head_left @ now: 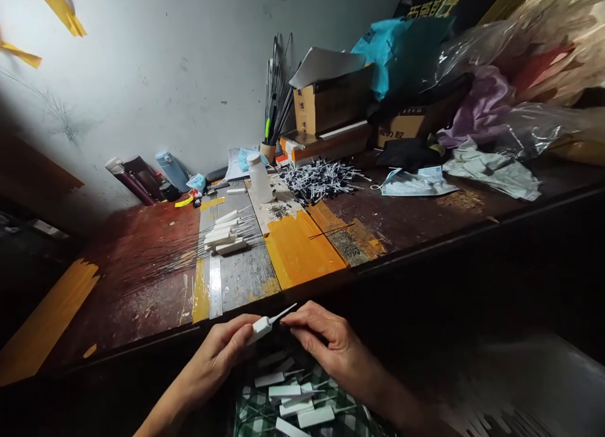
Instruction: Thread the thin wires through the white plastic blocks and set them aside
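My left hand (pixel 231 342) grips a white block-shaped piece (pixel 261 329) with a thin tapered tip pointing up and right. My right hand (pixel 326 333) is beside that tip, thumb and fingers pinched together; whatever is between them is too small to make out. Below both hands, several similar white pieces with thin tips (pixel 316 416) lie on a green and white checked cloth (pixel 250 418). More white pieces (pixel 231 246) are piled on the table, with long thin dark wires (pixel 161 251) running left from them.
The dark red table (pixel 401 219) bears a heap of small black-and-white parts (pixel 324 180), a translucent bottle (pixel 259 178), a metal ruler (pixel 215 285) and a face mask (pixel 416 182). Cardboard boxes (pixel 331 103) and plastic bags (pixel 520 52) stand behind. The table's front edge lies just beyond my hands.
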Tool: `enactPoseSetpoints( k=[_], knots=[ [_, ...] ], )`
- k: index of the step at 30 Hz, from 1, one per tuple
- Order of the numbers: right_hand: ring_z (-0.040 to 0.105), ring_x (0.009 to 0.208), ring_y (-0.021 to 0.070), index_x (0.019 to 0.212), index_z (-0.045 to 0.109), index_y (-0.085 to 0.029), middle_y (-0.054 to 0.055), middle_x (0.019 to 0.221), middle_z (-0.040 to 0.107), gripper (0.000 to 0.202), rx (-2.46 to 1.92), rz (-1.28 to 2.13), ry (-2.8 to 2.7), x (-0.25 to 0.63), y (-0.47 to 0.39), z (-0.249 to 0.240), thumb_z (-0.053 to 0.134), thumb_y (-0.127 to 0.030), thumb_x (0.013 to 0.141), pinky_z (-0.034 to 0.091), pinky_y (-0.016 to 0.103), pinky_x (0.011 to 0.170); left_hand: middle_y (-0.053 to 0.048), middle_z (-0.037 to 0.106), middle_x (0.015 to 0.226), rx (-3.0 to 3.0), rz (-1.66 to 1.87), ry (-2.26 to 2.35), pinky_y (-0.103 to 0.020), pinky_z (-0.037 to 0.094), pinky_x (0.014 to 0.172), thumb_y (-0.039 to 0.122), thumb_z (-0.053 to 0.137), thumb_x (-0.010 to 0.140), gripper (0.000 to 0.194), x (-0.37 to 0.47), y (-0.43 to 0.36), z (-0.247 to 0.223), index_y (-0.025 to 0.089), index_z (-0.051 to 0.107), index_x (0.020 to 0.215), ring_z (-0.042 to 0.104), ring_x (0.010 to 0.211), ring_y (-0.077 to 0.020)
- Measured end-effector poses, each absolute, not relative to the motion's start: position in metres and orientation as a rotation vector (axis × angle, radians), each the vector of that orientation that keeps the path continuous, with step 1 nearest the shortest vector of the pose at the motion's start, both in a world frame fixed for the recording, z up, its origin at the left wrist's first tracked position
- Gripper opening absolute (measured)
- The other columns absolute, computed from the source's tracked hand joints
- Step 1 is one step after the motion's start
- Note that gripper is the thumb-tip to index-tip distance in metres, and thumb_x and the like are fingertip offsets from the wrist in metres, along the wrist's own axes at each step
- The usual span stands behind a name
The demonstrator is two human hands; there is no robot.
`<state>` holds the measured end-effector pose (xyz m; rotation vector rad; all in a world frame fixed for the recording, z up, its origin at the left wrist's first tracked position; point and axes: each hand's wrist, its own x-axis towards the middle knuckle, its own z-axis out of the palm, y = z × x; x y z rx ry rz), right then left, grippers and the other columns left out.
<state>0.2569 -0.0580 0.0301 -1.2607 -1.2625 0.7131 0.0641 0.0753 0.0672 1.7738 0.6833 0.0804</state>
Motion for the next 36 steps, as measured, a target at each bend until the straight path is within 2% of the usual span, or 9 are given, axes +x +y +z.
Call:
enactPoseSetpoints(
  k=[4, 10, 15, 20, 23, 27, 29, 32, 36],
  knots=[
    [0.062, 0.086, 0.0138, 0.105, 0.071, -0.024, 0.002, 0.091, 0.064, 0.022, -1.239, 0.791, -1.345, 0.251, -0.058, 0.034, 0.053, -0.017, 0.094, 0.050, 0.023, 0.078, 0.002, 0.040, 0.067, 1.613, 0.141, 0.698, -0.022, 0.027, 0.052, 0.056, 0.044, 0.091, 0.047, 0.063, 0.071, 0.045, 0.016, 0.068, 0.097, 0.031, 0.059, -0.0116],
    [0.061, 0.081, 0.0126, 0.101, 0.072, -0.025, 0.001, 0.088, 0.063, 0.022, -1.392, 0.839, -1.351, 0.251, -0.062, 0.037, 0.054, -0.014, 0.093, 0.048, 0.021, 0.074, 0.002, 0.046, 0.078, 1.537, 0.308, 0.697, -0.022, 0.035, 0.061, 0.044, 0.057, 0.089, 0.024, 0.061, 0.059, 0.020, 0.021, 0.057, 0.093, 0.040, 0.068, -0.0120],
    [0.058, 0.072, 0.0117, 0.093, 0.071, -0.022, 0.000, 0.082, 0.061, 0.018, -1.466, 0.829, -1.371, 0.245, -0.059, 0.037, 0.055, -0.016, 0.090, 0.045, 0.020, 0.063, 0.001, 0.048, 0.077, 1.657, 0.362, 0.755, -0.023, 0.038, 0.065, 0.046, 0.041, 0.096, 0.030, 0.067, 0.048, 0.014, 0.021, 0.058, 0.101, 0.044, 0.071, -0.0144],
    [0.055, 0.063, 0.0113, 0.083, 0.070, -0.021, -0.001, 0.074, 0.061, 0.011, -1.536, 0.867, -1.398, 0.252, -0.069, 0.031, 0.060, -0.026, 0.087, 0.040, 0.019, 0.051, -0.002, 0.059, 0.084, 1.786, 0.608, 0.919, -0.028, 0.045, 0.073, 0.049, 0.047, 0.092, 0.029, 0.072, 0.040, -0.005, 0.023, 0.060, 0.094, 0.055, 0.078, -0.0192],
    [0.059, 0.067, 0.0129, 0.084, 0.068, -0.022, 0.000, 0.078, 0.063, 0.015, -1.659, 0.664, -1.382, 0.286, -0.082, 0.029, 0.054, -0.024, 0.089, 0.045, 0.021, 0.057, -0.005, 0.062, 0.085, 1.887, 0.633, 0.968, -0.031, 0.049, 0.072, 0.050, 0.050, 0.090, 0.027, 0.068, 0.032, -0.036, 0.025, 0.061, 0.093, 0.060, 0.078, -0.0214],
    [0.061, 0.090, 0.0189, 0.099, 0.063, -0.022, 0.006, 0.095, 0.063, 0.023, -1.855, 0.136, -1.357, 0.350, -0.090, 0.033, 0.042, -0.017, 0.093, 0.049, 0.034, 0.084, -0.011, 0.065, 0.096, 2.124, 0.656, 0.822, -0.034, 0.053, 0.077, 0.050, 0.060, 0.084, 0.026, 0.061, 0.028, -0.066, 0.028, 0.067, 0.095, 0.065, 0.089, -0.0266],
    [0.059, 0.093, 0.0201, 0.101, 0.061, -0.021, 0.008, 0.097, 0.061, 0.027, -1.919, 0.016, -1.432, 0.373, -0.084, 0.033, 0.038, -0.010, 0.092, 0.049, 0.036, 0.087, -0.010, 0.065, 0.100, 2.257, 0.694, 0.727, -0.033, 0.054, 0.079, 0.043, 0.059, 0.086, 0.020, 0.061, 0.039, -0.059, 0.030, 0.067, 0.099, 0.066, 0.092, -0.0256],
    [0.058, 0.086, 0.0185, 0.091, 0.058, -0.020, 0.006, 0.091, 0.058, 0.027, -2.050, -0.041, -1.526, 0.388, -0.067, 0.031, 0.038, -0.003, 0.088, 0.050, 0.032, 0.081, -0.007, 0.063, 0.106, 2.486, 0.847, 0.686, -0.033, 0.053, 0.082, 0.033, 0.056, 0.088, 0.021, 0.067, 0.073, -0.024, 0.033, 0.062, 0.109, 0.065, 0.095, -0.0237],
    [0.056, 0.080, 0.0198, 0.078, 0.052, -0.020, 0.006, 0.085, 0.055, 0.027, -2.166, -0.127, -1.495, 0.390, -0.052, 0.032, 0.037, 0.002, 0.083, 0.049, 0.032, 0.073, -0.012, 0.060, 0.116, 2.777, 1.143, 0.833, -0.046, 0.046, 0.093, 0.032, 0.049, 0.092, 0.031, 0.088, 0.138, 0.022, 0.027, 0.055, 0.122, 0.057, 0.108, -0.0300]
  ],
)
